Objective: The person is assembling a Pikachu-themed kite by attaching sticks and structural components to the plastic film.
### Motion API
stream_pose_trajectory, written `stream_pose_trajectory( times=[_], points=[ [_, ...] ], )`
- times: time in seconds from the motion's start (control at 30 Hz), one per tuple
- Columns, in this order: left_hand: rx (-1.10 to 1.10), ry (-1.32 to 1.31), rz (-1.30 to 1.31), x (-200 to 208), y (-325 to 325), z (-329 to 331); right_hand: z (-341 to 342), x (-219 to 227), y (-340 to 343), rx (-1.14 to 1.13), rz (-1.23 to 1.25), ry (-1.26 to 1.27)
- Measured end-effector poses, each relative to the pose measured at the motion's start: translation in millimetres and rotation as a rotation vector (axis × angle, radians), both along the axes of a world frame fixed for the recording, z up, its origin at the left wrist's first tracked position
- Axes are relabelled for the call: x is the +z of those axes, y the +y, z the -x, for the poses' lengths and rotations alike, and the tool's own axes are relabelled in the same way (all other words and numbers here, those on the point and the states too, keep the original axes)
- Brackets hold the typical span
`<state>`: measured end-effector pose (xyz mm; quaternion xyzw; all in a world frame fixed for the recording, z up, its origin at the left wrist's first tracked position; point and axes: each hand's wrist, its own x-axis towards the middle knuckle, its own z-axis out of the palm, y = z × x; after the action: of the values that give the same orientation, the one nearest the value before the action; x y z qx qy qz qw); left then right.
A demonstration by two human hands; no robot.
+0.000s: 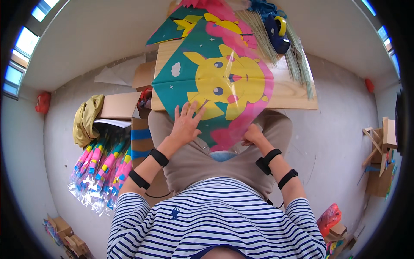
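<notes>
Kite sheet [233, 80] lies partly on the table [297, 96], its lower corner reaching past the table's near edge. In front of the table, the left hand [186, 124] rests on it with fingers spread apart; the right hand [253, 135] is curled at its other side, whether pinching I cannot tell. The step seems to be positioning; next probably calls for gentle, even handling.

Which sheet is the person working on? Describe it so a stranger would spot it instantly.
Find the wooden table, then look at its near edge. A green-and-pink sheet overhangs it, with the person's left hand on it. Unlike the similar sheet beyond, it shows a whole yellow cartoon face.
</notes>
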<state>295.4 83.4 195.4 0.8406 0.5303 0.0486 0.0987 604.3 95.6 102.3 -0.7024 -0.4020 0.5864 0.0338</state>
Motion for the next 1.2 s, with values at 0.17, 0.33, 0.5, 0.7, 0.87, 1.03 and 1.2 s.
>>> stream_pose_trajectory(
  times=[0.17, 0.33, 0.5, 0.7, 0.87, 1.03, 1.2],
  points=[
    [-0.050, -0.036, 0.044, 9, -10, 2, -1, 35, -20, 0.698, -0.479, -0.518],
    [0.027, -0.206, -0.073, 12, 24, -6, 32, 124, 19, 0.461, -0.772, -0.578],
    [0.033, -0.140, -0.034, -6, 42, -27, 27, 85, 60, 0.436, -1.235, -0.645],
    [0.006, -0.164, 0.047, -6, 26, -13, 16, 70, 18, 0.481, -1.021, -0.696],
    [-0.009, -0.225, -0.005, -1, 35, -28, 56, 83, 39, 0.524, -1.208, -0.577],
    [0.038, -0.213, -0.043, -11, 45, -31, 95, 62, 52, 0.558, -1.248, -0.499],
    [0.048, -0.191, -0.009, -14, 35, -18, 83, 60, 47, 0.641, -1.206, -0.434]
  ],
)
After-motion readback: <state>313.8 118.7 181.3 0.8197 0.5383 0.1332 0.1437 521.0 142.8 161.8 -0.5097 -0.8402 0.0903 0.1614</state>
